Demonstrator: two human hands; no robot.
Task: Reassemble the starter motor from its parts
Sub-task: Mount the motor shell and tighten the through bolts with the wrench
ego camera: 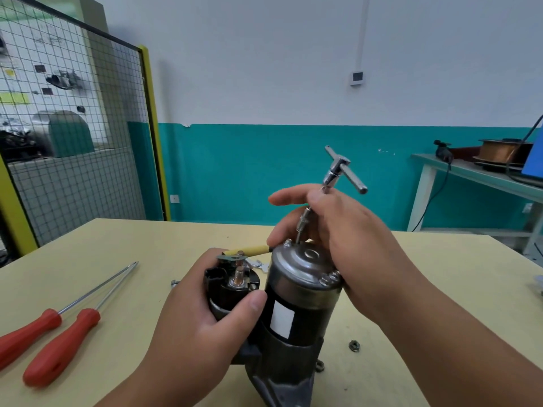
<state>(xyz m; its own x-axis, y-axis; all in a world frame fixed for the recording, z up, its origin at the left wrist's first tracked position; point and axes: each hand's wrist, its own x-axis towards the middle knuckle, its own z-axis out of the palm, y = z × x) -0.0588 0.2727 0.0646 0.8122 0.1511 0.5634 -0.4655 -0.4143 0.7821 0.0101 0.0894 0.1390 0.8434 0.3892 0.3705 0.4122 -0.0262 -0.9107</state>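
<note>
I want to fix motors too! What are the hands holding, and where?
The left hand grips the starter motor around its black solenoid. The right hand pinches the T-handle wrench partway down its shaft.

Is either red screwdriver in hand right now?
No: both red screwdrivers lie on the table, while the left hand grips the starter motor and the right hand holds the T-handle wrench.

Workshop, wire-mesh safety cage (73, 127), red-handled screwdrivers (44, 333) on workbench (147, 245), wire spool (499, 151) behind
</note>
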